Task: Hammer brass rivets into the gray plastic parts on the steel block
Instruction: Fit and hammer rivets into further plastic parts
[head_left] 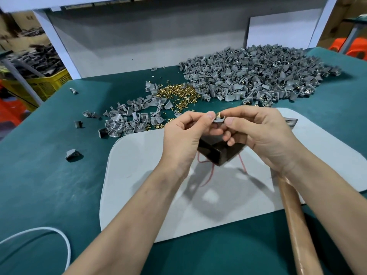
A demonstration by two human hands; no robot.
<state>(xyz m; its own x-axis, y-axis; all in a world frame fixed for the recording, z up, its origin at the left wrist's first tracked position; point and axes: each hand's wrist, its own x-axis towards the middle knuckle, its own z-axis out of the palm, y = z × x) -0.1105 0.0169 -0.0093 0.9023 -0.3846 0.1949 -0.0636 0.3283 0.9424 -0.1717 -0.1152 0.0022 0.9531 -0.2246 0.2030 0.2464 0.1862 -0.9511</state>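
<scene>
Rivets (179, 94) lie in a loose brass heap on the green table (49, 175) at about 12 o'clock from the hands, with a small scatter of gray plastic parts (129, 118) at 10 o'clock and a far larger pile of parts (258, 76) at 1 o'clock. Both hands are raised just above the steel block (216, 153), which sits on a pale gray mat (139, 195) with a red string (206, 171) trailing from under it. The left hand (184, 139) and the right hand (264, 135) meet fingertip to fingertip, together pinching one gray part (218, 120) with a brass rivet (219, 114) standing up out of it. A wooden hammer handle (296, 219) lies at 5 o'clock, running under the right forearm, not held. A white cable (59, 235) curves at 8 o'clock.
</scene>
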